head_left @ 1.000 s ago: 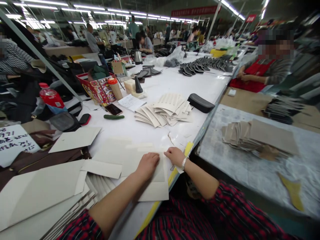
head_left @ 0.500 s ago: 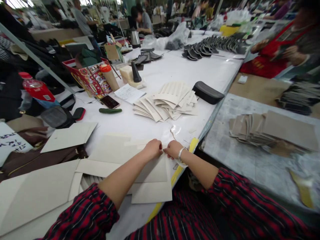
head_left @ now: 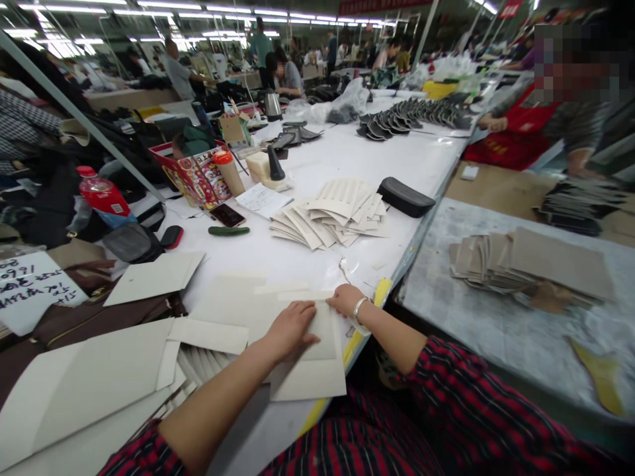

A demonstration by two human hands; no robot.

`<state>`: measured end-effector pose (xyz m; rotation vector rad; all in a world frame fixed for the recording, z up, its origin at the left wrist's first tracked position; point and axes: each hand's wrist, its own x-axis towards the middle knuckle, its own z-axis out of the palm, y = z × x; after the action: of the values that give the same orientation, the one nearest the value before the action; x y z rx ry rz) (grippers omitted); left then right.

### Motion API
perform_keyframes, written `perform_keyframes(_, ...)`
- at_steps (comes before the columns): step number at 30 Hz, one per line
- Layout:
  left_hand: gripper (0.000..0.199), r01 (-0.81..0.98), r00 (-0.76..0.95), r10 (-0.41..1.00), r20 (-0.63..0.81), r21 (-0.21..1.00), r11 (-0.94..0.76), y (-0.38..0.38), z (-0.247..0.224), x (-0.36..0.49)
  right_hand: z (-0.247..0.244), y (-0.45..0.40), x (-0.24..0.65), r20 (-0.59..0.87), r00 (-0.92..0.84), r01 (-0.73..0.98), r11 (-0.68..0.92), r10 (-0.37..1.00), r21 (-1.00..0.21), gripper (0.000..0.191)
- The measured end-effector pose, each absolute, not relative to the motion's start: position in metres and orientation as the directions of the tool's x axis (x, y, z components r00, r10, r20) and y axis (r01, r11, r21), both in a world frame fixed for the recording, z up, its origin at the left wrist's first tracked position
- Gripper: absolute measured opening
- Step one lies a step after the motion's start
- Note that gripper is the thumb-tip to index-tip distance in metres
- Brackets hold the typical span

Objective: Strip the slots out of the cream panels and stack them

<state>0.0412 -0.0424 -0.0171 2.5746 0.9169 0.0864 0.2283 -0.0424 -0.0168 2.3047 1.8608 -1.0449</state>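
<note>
My left hand (head_left: pixel 294 328) lies palm down, fingers spread, on a pale card piece (head_left: pixel 325 337) near the table's front edge. At that piece's upper right corner, my right hand (head_left: pixel 346 301) has its fingertips pinched together at the edge; a silvery bracelet circles the wrist. Under them is a larger pale sheet (head_left: pixel 310 383). More pale sheets (head_left: pixel 228 297) lie to the left, beside a big stack of cards (head_left: pixel 94 370). A fanned pile of pale strips (head_left: pixel 332 211) sits farther back.
A black case (head_left: pixel 405 197), a cucumber (head_left: pixel 229 231), a phone (head_left: pixel 227 215), an orange-lidded cup (head_left: pixel 229 173) and a red bottle (head_left: pixel 105 197) stand or lie farther back. Grey cards (head_left: pixel 560 264) rest on the right-hand table. A person in a red apron (head_left: pixel 516 135) is beyond it.
My left hand has moved left and down from beside my right hand and now lies flat on the card. The view has tilted up, showing more of the hall.
</note>
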Motion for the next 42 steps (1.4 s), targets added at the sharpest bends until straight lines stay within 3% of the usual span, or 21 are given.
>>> perform_keyframes(5, 0.058, 0.595, 0.804, 0.574, -0.157, 0.215, -0.774, -0.049, -0.016, 0.04, -0.014, -0.045, 0.226, -0.208, -0.06, 0.898, -0.038, 0.976, -0.439, 0.027)
perform_keyframes(10, 0.06, 0.58, 0.805, 0.544, -0.236, 0.12, -0.806, -0.043, -0.006, 0.052, -0.019, -0.03, 0.214, -0.306, -0.169, 0.935, 0.054, 0.937, -0.35, 0.018)
perform_keyframes(15, 0.061, 0.628, 0.765, 0.585, -0.27, 0.108, -0.771, -0.044, -0.003, 0.056, -0.014, -0.047, 0.206, -0.368, -0.276, 0.936, 0.161, 0.888, -0.313, 0.013)
perform_keyframes(18, 0.067, 0.625, 0.772, 0.586, -0.245, 0.126, -0.77, -0.048, -0.007, 0.05, -0.005, -0.066, 0.208, -0.249, -0.31, 0.903, 0.202, 0.918, -0.379, 0.01)
perform_keyframes(21, 0.078, 0.622, 0.776, 0.586, -0.232, 0.13, -0.773, -0.053, -0.011, 0.045, -0.001, -0.081, 0.21, -0.129, -0.221, 0.872, 0.136, 0.967, -0.47, 0.009)
perform_keyframes(24, 0.079, 0.632, 0.766, 0.598, -0.236, 0.108, -0.767, -0.057, -0.013, 0.045, -0.002, -0.117, 0.203, -0.19, -0.233, 0.795, 0.074, 0.954, -0.602, 0.008)
perform_keyframes(29, 0.079, 0.622, 0.773, 0.589, -0.235, 0.102, -0.776, -0.06, -0.014, 0.044, 0.006, -0.222, 0.185, -0.332, -0.572, 0.523, 0.022, 0.749, -0.852, 0.006)
perform_keyframes(31, 0.079, 0.62, 0.782, 0.592, -0.197, 0.147, -0.771, -0.06, -0.016, 0.04, 0.016, -0.241, 0.188, -0.305, -0.493, 0.502, -0.02, 0.815, -0.865, 0.008)
perform_keyframes(33, 0.074, 0.629, 0.777, 0.61, -0.156, 0.22, -0.745, -0.057, -0.018, 0.036, 0.025, -0.233, 0.197, -0.242, -0.293, 0.54, -0.049, 0.925, -0.84, 0.015)
perform_keyframes(37, 0.044, 0.681, 0.71, 0.698, -0.096, 0.348, -0.645, -0.042, -0.02, 0.037, 0.03, -0.16, 0.218, -0.144, -0.02, 0.675, -0.093, 0.989, -0.732, 0.027)
perform_keyframes(42, 0.02, 0.778, 0.606, 0.781, -0.152, 0.318, -0.542, -0.021, -0.015, 0.056, 0.007, -0.069, 0.214, -0.455, 0.051, 0.757, -0.332, 0.889, -0.562, 0.028)
